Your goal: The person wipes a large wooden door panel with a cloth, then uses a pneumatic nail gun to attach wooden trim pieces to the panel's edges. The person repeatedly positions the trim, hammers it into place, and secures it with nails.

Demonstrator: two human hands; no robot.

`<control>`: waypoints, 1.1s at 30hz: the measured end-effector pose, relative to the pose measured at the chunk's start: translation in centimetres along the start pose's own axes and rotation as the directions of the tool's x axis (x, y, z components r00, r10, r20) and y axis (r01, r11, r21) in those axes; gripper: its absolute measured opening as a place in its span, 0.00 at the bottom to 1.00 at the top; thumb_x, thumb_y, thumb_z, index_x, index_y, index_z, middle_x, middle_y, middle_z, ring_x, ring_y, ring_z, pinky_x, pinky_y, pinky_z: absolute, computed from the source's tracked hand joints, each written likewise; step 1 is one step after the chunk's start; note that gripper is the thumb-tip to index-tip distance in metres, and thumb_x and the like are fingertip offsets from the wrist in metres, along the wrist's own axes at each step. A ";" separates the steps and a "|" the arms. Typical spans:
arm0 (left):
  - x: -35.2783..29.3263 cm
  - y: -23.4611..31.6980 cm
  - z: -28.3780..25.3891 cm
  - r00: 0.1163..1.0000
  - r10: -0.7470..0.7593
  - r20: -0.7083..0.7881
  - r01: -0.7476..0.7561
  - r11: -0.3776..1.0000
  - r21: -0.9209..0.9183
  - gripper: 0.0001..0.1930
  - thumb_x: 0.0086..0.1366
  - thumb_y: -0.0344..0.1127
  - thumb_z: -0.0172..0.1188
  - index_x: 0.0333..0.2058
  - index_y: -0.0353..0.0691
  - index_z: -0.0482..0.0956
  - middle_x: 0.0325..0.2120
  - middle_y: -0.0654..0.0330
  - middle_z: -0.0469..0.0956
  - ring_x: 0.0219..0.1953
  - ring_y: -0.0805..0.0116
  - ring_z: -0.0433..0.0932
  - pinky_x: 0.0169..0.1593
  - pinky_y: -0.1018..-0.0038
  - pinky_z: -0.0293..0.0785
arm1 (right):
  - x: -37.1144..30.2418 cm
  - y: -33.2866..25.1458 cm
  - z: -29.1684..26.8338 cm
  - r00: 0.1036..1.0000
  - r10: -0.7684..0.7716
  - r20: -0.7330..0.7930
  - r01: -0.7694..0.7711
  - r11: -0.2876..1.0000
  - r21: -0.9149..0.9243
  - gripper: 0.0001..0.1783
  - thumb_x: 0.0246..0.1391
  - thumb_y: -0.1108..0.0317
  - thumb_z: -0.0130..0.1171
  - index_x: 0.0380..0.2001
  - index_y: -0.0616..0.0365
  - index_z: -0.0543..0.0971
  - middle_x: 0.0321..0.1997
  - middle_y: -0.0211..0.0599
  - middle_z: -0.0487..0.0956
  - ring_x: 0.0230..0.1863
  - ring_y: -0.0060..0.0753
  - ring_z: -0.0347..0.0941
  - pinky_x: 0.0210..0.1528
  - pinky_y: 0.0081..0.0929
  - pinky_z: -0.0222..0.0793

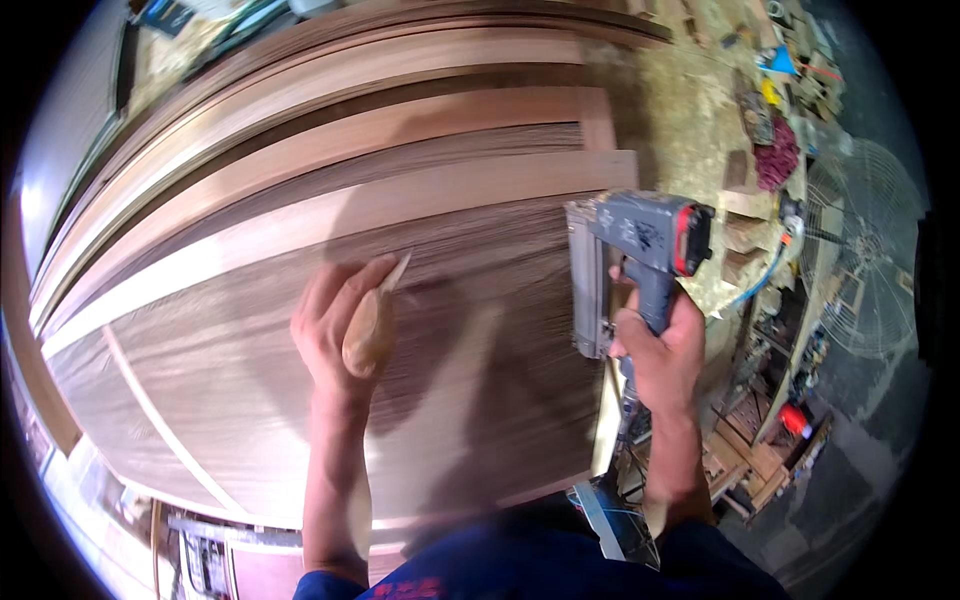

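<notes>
My right hand (pixel 668 345) is wrapped round the handle of a grey pneumatic nail gun (pixel 640 225) with a red-rimmed end cap. Its long magazine side stands over the right edge of a large dark wood-grain panel (pixel 480 350). In my closed left hand (pixel 325 310) is a tan, rounded thing with a pale pointed tip (pixel 368 335); its exact kind does not show. That hand is above the middle of the panel. Just beyond both hands, a light wood strip (pixel 400 200) lies across the panel.
More long boards (pixel 420 115) lie beyond the strip. A narrow pale strip (pixel 165 415) crosses the panel's left part. At right are a wire-caged fan (pixel 860 245), a blue air hose (pixel 765 285), wood offcuts (pixel 745 235) and a red container (pixel 796 420) by a box of scraps.
</notes>
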State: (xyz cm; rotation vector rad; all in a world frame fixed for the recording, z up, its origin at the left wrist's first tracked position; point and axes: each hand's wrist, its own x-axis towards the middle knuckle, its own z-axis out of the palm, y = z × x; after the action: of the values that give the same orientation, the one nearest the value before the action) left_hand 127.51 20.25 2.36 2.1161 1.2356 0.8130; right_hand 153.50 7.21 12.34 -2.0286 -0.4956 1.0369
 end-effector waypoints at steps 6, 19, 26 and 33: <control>-3.7 -4.4 -7.9 0.993 -0.120 0.001 0.117 0.966 0.230 0.06 0.63 0.23 0.71 0.39 0.37 0.90 0.38 0.56 0.89 0.38 0.61 0.88 0.41 0.70 0.83 | -4.6 1.4 0.1 0.991 0.071 0.111 -0.068 0.997 -0.029 0.20 0.58 0.80 0.58 0.55 0.70 0.78 0.29 0.24 0.72 0.24 0.14 0.69 0.29 0.19 0.73; 1.3 -11.9 -12.9 0.988 -0.078 0.135 0.041 0.966 0.256 0.05 0.67 0.36 0.70 0.40 0.49 0.91 0.36 0.63 0.88 0.33 0.63 0.87 0.38 0.68 0.83 | -11.4 3.8 1.5 0.959 -0.007 0.282 0.011 1.000 -0.013 0.20 0.59 0.79 0.59 0.54 0.70 0.79 0.27 0.25 0.74 0.23 0.15 0.71 0.30 0.19 0.74; 3.0 -15.1 -13.1 0.951 -0.154 0.269 0.170 0.985 -0.036 0.12 0.66 0.37 0.71 0.48 0.47 0.90 0.52 0.58 0.85 0.43 0.61 0.85 0.50 0.68 0.83 | -11.1 2.4 7.5 0.960 -0.010 0.281 0.019 0.999 -0.028 0.08 0.60 0.77 0.62 0.42 0.67 0.78 0.42 0.39 0.82 0.24 0.16 0.74 0.29 0.21 0.75; 2.3 -14.7 -11.8 0.993 0.079 0.093 -0.080 0.997 0.013 0.09 0.58 0.33 0.74 0.35 0.40 0.84 0.40 0.60 0.82 0.44 0.56 0.82 0.46 0.63 0.80 | -7.8 -3.0 20.5 0.975 -0.039 0.218 0.041 0.999 -0.005 0.17 0.59 0.75 0.60 0.50 0.71 0.81 0.26 0.28 0.77 0.23 0.17 0.74 0.29 0.22 0.75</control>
State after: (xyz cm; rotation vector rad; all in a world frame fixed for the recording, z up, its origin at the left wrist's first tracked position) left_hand 111.64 30.39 0.19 2.2030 1.1207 0.7319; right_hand 132.36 13.71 11.36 -1.9149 -0.6542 1.2410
